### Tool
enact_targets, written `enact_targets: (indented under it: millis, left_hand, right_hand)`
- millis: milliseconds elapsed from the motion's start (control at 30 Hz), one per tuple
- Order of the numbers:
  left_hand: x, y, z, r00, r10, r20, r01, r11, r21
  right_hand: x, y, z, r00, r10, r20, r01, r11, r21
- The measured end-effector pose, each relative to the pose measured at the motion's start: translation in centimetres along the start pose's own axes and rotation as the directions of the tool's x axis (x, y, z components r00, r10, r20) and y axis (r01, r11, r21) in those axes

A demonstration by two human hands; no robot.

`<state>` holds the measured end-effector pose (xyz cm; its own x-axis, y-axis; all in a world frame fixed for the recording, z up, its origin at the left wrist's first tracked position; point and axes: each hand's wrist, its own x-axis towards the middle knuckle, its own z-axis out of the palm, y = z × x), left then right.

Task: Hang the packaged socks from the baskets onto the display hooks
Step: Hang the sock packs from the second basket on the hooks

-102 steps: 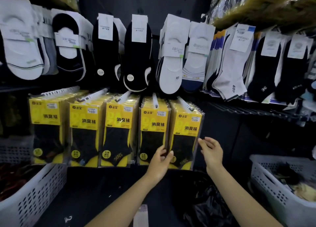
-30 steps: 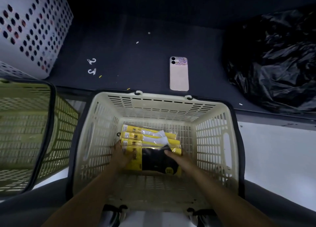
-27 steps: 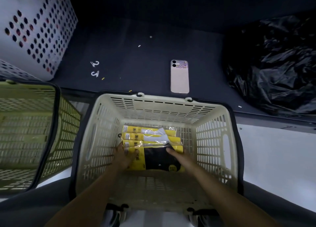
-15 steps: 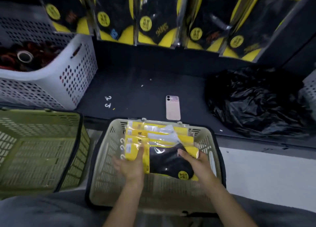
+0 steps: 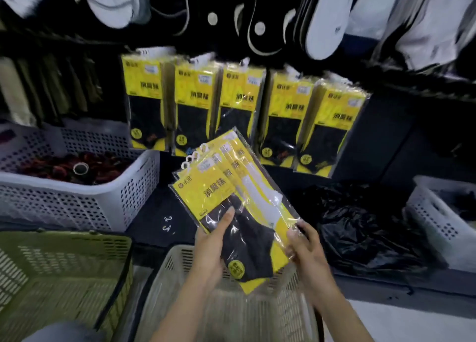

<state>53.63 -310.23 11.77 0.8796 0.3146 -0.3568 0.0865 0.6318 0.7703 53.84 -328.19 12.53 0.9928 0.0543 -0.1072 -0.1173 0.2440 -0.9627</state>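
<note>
I hold a fanned stack of several yellow-and-black sock packs (image 5: 231,187) with white hanger loops at its upper left, tilted, above the beige basket (image 5: 226,313). My left hand (image 5: 211,246) grips the stack's lower left with the thumb on the front. My right hand (image 5: 304,249) holds its lower right edge. Behind the stack, rows of the same yellow sock packs (image 5: 237,110) hang on the display hooks.
An olive basket (image 5: 59,272) stands at the lower left. A white perforated crate (image 5: 77,202) with dark red items sits left, another white crate (image 5: 443,218) right. A black plastic bag (image 5: 365,228) lies on the dark shelf. White and black socks (image 5: 322,19) hang above.
Both hands have lifted the stack of sock packs out of the beige basket and up toward the hanging rows. The view has tilted up from the basket to the display.
</note>
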Motion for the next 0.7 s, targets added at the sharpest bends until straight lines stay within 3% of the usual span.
enact_targets:
  millis: [67, 267, 400, 600, 700]
  left_hand:
    - [0.2, 2.2, -0.1, 0.992, 0.062, 0.111, -0.066, 0.997, 0.037]
    - [-0.5, 5.4, 1.7, 0.941, 0.083, 0.329, -0.173, 0.952, 0.254]
    - [-0.7, 5.3, 4.0, 0.916, 0.115, 0.385, -0.234, 0.932, 0.278]
    - [-0.4, 4.4, 5.5, 0.896, 0.142, 0.421, -0.304, 0.887, 0.347]
    - [0.0, 4.1, 6.1, 0.883, 0.085, 0.461, -0.282, 0.883, 0.376]
  right_hand:
    - [1.9, -3.1, -0.8, 0.999, -0.045, 0.016, 0.045, 0.998, -0.036]
    - [4.2, -9.6, 1.8, 0.942, -0.044, 0.332, 0.174, 0.912, -0.372]
    - [2.9, -9.3, 4.3, 0.903, -0.064, 0.425, 0.235, 0.901, -0.365]
    - [3.7, -9.0, 3.1, 0.969, -0.24, 0.063, 0.248, 0.918, -0.309]
    - [4.3, -9.1, 2.3, 0.974, -0.226, 0.01, 0.221, 0.94, -0.259]
